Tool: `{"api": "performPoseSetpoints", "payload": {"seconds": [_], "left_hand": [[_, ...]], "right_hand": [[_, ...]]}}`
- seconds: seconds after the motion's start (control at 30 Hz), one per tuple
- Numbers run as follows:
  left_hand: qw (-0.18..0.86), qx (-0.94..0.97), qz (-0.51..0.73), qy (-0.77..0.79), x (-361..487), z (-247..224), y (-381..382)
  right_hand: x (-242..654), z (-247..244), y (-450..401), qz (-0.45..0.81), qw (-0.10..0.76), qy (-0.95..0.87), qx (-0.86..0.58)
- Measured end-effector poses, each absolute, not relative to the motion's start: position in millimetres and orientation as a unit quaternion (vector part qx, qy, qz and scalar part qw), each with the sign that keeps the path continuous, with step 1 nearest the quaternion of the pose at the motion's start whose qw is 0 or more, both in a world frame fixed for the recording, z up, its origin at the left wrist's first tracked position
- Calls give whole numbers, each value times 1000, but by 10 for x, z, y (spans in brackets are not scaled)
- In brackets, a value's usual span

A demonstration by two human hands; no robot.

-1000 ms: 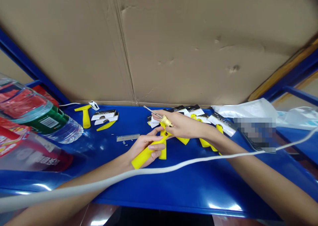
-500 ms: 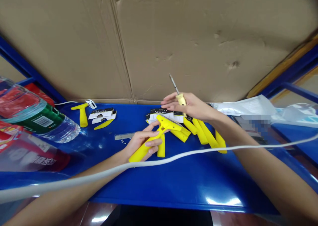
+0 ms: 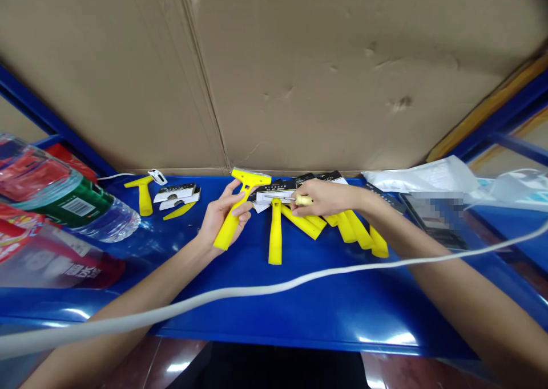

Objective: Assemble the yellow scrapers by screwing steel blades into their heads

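Observation:
My left hand [image 3: 214, 215] is closed around the handle of a yellow T-shaped scraper [image 3: 229, 226], its wide head pointing up and away. My right hand [image 3: 323, 198] grips a screwdriver [image 3: 303, 199] by its pale yellow handle. The metal shaft points left, over black-and-white printed cards [image 3: 265, 194] and near the top of a yellow handle [image 3: 274, 240] lying on the table. Beneath and beside my right hand lie several more yellow handles [image 3: 346, 227], partly covered by the hand and forearm.
On the left stand a plastic bottle [image 3: 85, 206] and a red-lidded container [image 3: 72, 263]. Behind them lie another yellow scraper [image 3: 144, 198], cards [image 3: 175, 193] and a yellow strip [image 3: 180, 210]. A white cable [image 3: 265, 290] crosses in front. White plastic packaging [image 3: 411, 175] is at right.
My left hand has raised the scraper and moved it left and away. My right hand has turned over and lowered the screwdriver, whose shaft swung from upward to pointing left.

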State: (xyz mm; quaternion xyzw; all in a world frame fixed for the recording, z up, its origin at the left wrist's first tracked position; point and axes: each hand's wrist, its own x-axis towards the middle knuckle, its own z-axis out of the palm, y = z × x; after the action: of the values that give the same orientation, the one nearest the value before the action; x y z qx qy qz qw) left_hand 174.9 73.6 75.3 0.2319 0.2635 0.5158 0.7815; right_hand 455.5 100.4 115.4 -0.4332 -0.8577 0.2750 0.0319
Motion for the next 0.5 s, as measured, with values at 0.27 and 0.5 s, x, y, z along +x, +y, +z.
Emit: {"api": "performPoseSetpoints", "payload": {"seconds": [0.27, 0.5], "left_hand": [[757, 236, 545, 272, 1703, 770, 818], [752, 250, 550, 264, 1684, 770, 826]], "right_hand": [[4330, 1117, 903, 325, 86, -853, -399], [4619, 1100, 1094, 141, 66, -844, -513]]}}
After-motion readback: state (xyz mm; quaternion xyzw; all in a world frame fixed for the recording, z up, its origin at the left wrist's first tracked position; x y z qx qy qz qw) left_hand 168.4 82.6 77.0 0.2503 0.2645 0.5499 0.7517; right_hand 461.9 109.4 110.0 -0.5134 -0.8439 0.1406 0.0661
